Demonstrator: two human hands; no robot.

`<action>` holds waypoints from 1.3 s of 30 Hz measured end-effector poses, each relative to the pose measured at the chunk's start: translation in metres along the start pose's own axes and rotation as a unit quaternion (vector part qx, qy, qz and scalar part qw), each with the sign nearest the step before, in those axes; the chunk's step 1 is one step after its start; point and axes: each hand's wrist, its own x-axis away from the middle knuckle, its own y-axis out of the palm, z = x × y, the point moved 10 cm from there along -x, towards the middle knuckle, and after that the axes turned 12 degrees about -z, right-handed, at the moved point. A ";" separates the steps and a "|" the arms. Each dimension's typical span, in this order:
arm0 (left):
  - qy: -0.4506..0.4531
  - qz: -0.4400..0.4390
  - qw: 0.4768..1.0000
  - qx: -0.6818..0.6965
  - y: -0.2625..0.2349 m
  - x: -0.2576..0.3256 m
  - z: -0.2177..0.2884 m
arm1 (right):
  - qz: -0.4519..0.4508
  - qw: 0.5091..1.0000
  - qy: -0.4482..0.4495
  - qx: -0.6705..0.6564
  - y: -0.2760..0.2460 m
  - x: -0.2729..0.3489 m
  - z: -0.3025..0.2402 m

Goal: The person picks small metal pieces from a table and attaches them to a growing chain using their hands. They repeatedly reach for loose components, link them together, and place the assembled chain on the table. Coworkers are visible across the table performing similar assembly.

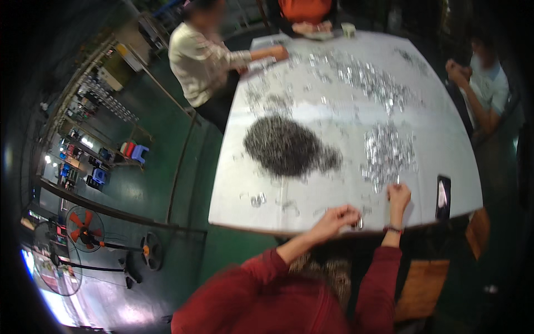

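Observation:
My left hand [338, 218] is at the near edge of the white table, its fingers pinched on a small shiny metal piece [359, 223]. Farther right, my right hand [399, 193] has its fingers closed at the near end of a pile of small silvery metal pieces [387, 153]; what is in them, if anything, is too small to make out. Left of that pile lies a large heap of small dark pieces [283, 146], too fine to name. A few silvery pieces [258, 199] lie apart near the front left of the table.
The white-covered table [233, 200] also bears a far band of silvery pieces [367, 80]. A black phone [443, 197] lies near the right edge. Other people sit or stand at the left, far and right sides. Pedestal fans [83, 227] stand on the floor at left.

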 end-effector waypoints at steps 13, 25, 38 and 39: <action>-0.006 -0.079 0.993 0.089 0.035 0.005 0.008 | -0.152 0.903 -0.061 -0.398 -0.002 0.153 -0.111; -0.007 -0.069 0.993 -0.098 0.040 0.012 -0.002 | -0.120 0.937 -0.066 -0.321 -0.018 0.198 -0.126; 0.044 0.161 0.725 -0.668 -0.107 -0.053 0.040 | -0.126 0.915 -0.034 -0.383 -0.016 0.208 -0.111; 0.043 0.155 0.717 -0.679 -0.112 -0.058 0.033 | -0.125 0.912 -0.032 -0.390 -0.017 0.210 -0.110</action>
